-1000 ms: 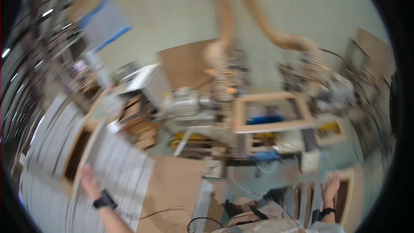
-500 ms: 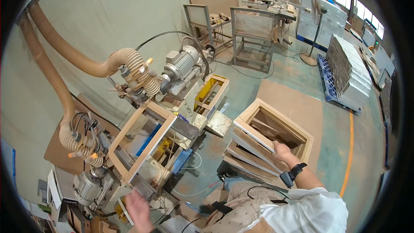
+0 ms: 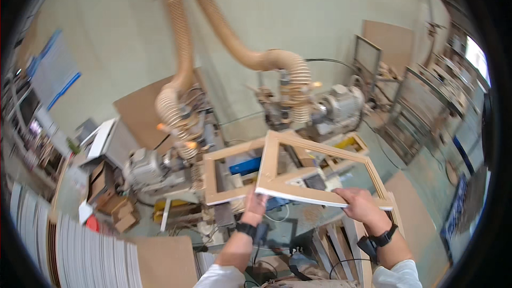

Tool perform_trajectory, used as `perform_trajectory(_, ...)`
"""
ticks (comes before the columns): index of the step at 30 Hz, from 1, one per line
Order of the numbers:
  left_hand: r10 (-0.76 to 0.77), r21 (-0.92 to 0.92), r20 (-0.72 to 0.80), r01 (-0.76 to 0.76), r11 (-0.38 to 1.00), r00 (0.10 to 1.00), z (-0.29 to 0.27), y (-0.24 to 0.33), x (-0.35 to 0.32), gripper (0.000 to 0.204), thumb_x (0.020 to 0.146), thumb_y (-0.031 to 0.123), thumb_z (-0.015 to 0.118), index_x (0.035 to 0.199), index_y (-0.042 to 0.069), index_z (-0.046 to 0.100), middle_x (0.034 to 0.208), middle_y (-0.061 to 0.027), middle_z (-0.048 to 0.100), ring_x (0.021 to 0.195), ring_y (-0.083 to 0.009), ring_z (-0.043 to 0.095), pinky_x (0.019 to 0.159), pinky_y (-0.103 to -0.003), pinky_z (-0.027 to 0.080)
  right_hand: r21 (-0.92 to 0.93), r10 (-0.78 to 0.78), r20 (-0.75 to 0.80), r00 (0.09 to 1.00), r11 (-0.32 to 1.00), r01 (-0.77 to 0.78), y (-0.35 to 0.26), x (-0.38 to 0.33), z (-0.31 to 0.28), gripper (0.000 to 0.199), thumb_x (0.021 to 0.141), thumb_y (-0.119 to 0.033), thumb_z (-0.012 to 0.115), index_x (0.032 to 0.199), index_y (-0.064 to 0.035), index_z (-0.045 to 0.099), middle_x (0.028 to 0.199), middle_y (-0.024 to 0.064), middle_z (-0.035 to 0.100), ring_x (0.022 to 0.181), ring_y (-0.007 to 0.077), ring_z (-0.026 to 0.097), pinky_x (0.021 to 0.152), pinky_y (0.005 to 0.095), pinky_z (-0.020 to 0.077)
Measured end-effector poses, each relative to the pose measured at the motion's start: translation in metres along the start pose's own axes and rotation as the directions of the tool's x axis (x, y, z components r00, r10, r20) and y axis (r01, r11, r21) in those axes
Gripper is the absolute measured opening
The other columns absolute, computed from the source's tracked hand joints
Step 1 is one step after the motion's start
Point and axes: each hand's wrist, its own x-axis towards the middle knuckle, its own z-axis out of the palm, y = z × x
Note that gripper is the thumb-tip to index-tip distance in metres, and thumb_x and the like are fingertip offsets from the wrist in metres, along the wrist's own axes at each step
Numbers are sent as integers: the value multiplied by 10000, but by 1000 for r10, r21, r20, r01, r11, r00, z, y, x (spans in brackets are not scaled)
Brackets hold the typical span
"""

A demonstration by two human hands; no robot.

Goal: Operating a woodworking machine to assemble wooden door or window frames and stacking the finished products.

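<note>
- The person holds a rectangular frame of pale wood with a white front edge (image 3: 320, 173) in both hands, a little right of the middle of the picture, tilted so its near rail sits low and its far rail rises toward the machines.
- The left hand (image 3: 255, 207) grips the frame's lower left corner; its fingers are closed around the wood, and a dark watch band sits on the wrist below.
- The right hand (image 3: 362, 206) clamps the near rail toward the lower right corner, fingers curled over the top of the rail, a dark band on that wrist too.
- Just left of the held frame, a second pale wooden frame (image 3: 226, 173) lies flat on the machine's worktop, its right part overlapped by the held one.
- Behind both frames stand two grey electric motors (image 3: 145, 169), one at centre left and one at upper right, each beside a ribbed tan dust-extraction hose (image 3: 224, 26) that climbs to the top of the picture.
- A stack of white panels (image 3: 80, 256) fills the lower left corner.
- More upright wooden frames (image 3: 341, 245) lean near the person's legs at the lower middle.
</note>
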Motion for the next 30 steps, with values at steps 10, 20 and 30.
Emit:
perform_trajectory(10,-380,-159,-586,358,920,716,28,193,-283,311,821,97,504,1113,-6,477,1008,-125,565,933,-248,547,777,-386,489,-265,-351,279,894,867,423,-25,158,180,310,774,-118,450,1074,-130,525,851,120,590,798,275,597,646,378,484)
perform_trajectory(20,86,117,-833,22,993,547,18,294,-388,429,810,48,501,1209,-42,373,1080,-175,532,972,-298,555,745,-400,544,-304,-300,240,923,880,364,-3,211,232,296,804,-135,404,1061,-189,540,976,69,591,956,246,524,808,412,362)
perform_trajectory(30,687,493,-682,-537,685,250,-27,441,-371,406,857,101,498,1222,-18,365,1156,-142,480,1033,-252,504,802,-410,500,-234,-195,117,974,948,217,-35,175,203,705,642,-29,671,1271,-140,374,1208,148,431,1176,335,348,960,481,267)
